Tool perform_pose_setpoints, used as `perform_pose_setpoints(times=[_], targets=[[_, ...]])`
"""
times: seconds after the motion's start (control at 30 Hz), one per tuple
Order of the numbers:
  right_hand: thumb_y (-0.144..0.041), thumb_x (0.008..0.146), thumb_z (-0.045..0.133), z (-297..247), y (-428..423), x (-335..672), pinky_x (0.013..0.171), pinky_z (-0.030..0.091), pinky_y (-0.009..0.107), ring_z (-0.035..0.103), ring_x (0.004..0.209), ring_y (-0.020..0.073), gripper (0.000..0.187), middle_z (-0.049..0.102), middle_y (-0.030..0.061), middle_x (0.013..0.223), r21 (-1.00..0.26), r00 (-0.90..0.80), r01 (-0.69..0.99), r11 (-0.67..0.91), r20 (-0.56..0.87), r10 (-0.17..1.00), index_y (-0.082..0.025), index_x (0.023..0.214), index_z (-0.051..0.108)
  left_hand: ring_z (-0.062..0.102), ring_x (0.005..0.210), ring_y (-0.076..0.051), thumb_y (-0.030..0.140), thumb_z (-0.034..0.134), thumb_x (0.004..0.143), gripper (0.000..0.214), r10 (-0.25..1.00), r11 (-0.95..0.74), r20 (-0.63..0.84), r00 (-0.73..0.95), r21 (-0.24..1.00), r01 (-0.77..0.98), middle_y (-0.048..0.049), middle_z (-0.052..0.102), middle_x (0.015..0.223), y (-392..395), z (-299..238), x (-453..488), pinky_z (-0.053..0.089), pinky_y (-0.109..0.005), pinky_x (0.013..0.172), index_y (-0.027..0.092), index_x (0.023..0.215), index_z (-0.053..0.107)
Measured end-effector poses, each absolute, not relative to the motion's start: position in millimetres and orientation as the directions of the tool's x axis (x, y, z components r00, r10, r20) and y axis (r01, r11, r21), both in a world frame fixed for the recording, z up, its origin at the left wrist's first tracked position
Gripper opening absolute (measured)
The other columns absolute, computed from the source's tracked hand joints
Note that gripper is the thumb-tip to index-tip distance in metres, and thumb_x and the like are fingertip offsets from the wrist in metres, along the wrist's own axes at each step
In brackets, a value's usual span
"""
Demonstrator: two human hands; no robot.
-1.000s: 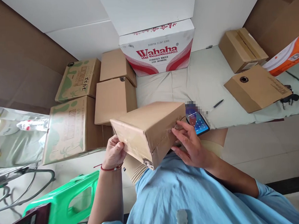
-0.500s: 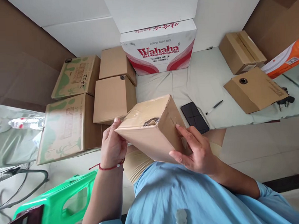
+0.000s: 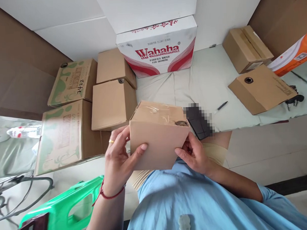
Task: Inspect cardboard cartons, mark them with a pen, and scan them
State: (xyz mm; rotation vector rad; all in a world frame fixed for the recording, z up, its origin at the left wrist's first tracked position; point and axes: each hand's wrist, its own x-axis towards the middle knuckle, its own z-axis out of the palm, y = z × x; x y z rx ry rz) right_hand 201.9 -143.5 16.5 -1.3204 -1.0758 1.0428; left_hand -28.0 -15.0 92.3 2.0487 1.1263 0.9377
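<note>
A small brown cardboard box (image 3: 157, 145) is held up in front of my blue shirt. Clear tape crosses its top, and a dark, torn-looking hole shows at the top's right front corner. My left hand (image 3: 121, 156) grips the box's left side, thumb on the front face and fingers round the side. On the right edge my right hand (image 3: 195, 153) holds it, thumb on the front, its other fingers partly hidden behind. Just beyond the right hand a black phone-like slab (image 3: 199, 121), partly pixelated, lies on the cloth-covered table (image 3: 165, 89).
Several cardboard boxes (image 3: 110, 104) stand at the left, two with green print (image 3: 62, 131). A Wahaha water carton (image 3: 158, 49) is at the back. Rightward are a pen (image 3: 222, 106), two brown boxes (image 3: 263, 91) and keys (image 3: 295, 98). A green stool (image 3: 58, 205) stands lower left.
The box has been turned so its front face points toward me, with the hole now farther right. My left hand has moved its thumb onto the front; my right hand has shifted its grip.
</note>
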Motion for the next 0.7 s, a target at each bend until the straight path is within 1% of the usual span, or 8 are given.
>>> perform_pose_setpoints(times=[0.1,0.17,0.27,0.33,0.4,0.53,0.63,0.7], targets=[[-0.057,0.104,0.07,18.8,-136.9,210.2,0.048,0.039,0.024,0.045,0.053,0.0111,0.039,0.048,-0.0081,0.07,-0.988,0.209,0.105,0.114,0.134,0.969,-0.025,0.121,0.056,0.062,0.135,-0.032,0.037,0.088,0.094,0.055,0.803,-0.589,0.483,0.349,0.729,0.348,-0.0093,0.064,0.146,-20.6,93.2,-25.1,0.058,-0.05,0.11,0.04,0.146,0.07],[-0.055,0.108,0.064,20.8,-121.7,222.7,0.052,0.045,0.026,0.049,0.057,0.0114,0.034,0.056,-0.0036,0.08,-0.959,0.232,0.214,0.188,0.236,0.944,-0.024,0.122,0.058,0.06,0.14,-0.032,0.033,0.089,0.093,0.059,0.765,-0.642,0.566,0.306,0.708,0.296,-0.0085,0.059,0.149,-22.4,88.5,-17.1,0.058,-0.053,0.114,0.041,0.146,0.066],[-0.052,0.11,0.059,19.4,-88.9,246.9,0.06,0.055,0.03,0.055,0.065,0.0124,0.04,0.068,0.0088,0.115,-0.897,0.228,0.39,0.21,0.315,0.921,-0.023,0.137,0.058,0.061,0.137,-0.029,0.035,0.088,0.093,0.057,0.812,-0.579,0.514,0.278,0.771,0.264,-0.0101,0.058,0.143,-24.3,71.5,-2.4,0.061,-0.048,0.11,0.034,0.143,0.06],[-0.047,0.109,0.059,15.6,-68.9,261.7,0.067,0.059,0.033,0.058,0.069,0.0132,0.047,0.067,0.0155,0.135,-0.865,0.197,0.462,0.196,0.315,0.928,-0.02,0.147,0.056,0.065,0.129,-0.026,0.036,0.087,0.095,0.055,0.863,-0.492,0.413,0.291,0.819,0.295,-0.0107,0.058,0.138,-26.4,59.0,3.4,0.063,-0.044,0.106,0.03,0.141,0.058],[-0.043,0.109,0.057,12.3,-56.2,272.6,0.071,0.061,0.035,0.061,0.072,0.0144,0.051,0.066,0.0185,0.145,-0.85,0.152,0.495,0.181,0.29,0.945,-0.018,0.153,0.056,0.065,0.131,-0.027,0.035,0.089,0.093,0.062,0.87,-0.487,0.404,0.282,0.795,0.362,-0.0122,0.056,0.142,-27.8,51.8,3.5,0.063,-0.045,0.107,0.03,0.146,0.056],[-0.042,0.109,0.058,14.2,-53.6,287.1,0.073,0.06,0.033,0.066,0.076,0.0153,0.046,0.072,0.0148,0.141,-0.842,0.086,0.506,0.187,0.265,0.96,-0.02,0.149,0.064,0.053,0.151,-0.038,0.029,0.093,0.088,0.079,0.729,-0.663,0.632,0.265,0.553,0.505,-0.0173,0.051,0.155,-21.5,64.5,-5.6,0.055,-0.062,0.118,0.033,0.157,0.053],[-0.04,0.108,0.058,20.9,-63.1,307.9,0.077,0.059,0.033,0.071,0.083,0.0182,0.035,0.079,0.0111,0.122,-0.809,0.182,0.576,0.12,0.269,0.946,-0.02,0.131,0.076,0.05,0.155,-0.041,0.024,0.086,0.094,0.054,0.615,-0.751,0.71,0.341,0.396,0.529,-0.0152,0.059,0.152,-9.0,90.9,-7.1,0.047,-0.071,0.125,0.033,0.144,0.067],[-0.033,0.108,0.053,24.2,-71.9,330.9,0.08,0.057,0.035,0.072,0.086,0.0213,0.034,0.079,0.0117,0.11,-0.719,0.294,0.694,-0.035,0.239,0.925,-0.018,0.122,0.08,0.052,0.156,-0.041,0.022,0.078,0.099,0.033,0.563,-0.796,0.719,0.407,0.337,0.503,-0.0111,0.068,0.143,-0.2,109.2,-1.8,0.045,-0.071,0.128,0.032,0.131,0.076]])
